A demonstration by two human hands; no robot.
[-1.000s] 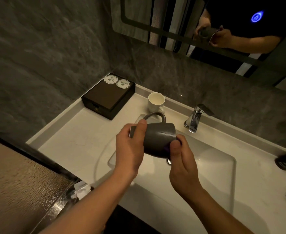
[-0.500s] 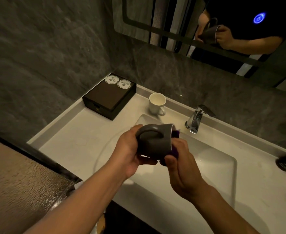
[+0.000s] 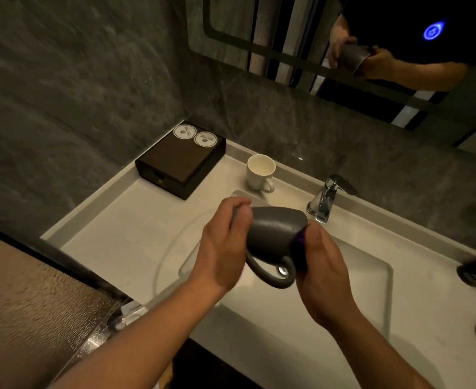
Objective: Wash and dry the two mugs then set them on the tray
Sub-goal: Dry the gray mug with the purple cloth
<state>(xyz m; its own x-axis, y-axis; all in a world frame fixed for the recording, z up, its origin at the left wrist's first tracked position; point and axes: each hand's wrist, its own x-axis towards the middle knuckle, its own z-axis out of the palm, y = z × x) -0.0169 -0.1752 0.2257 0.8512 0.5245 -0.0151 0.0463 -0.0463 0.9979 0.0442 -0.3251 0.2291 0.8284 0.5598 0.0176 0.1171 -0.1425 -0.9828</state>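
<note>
head view: grey mug (image 3: 276, 231) held sideways between left hand (image 3: 221, 248) and right hand (image 3: 324, 269).

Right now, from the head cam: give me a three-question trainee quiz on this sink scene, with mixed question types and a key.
1. True or false: the white mug stands upright on the counter, behind the sink.
2. The left hand holds the grey mug on its side over the sink. Its handle points: A) up, B) down, C) toward the mirror.
3. Fill in: the wiping item that the right hand holds at the grey mug's rim is coloured ____.

Key: 1 true; 2 B; 3 purple.
</note>
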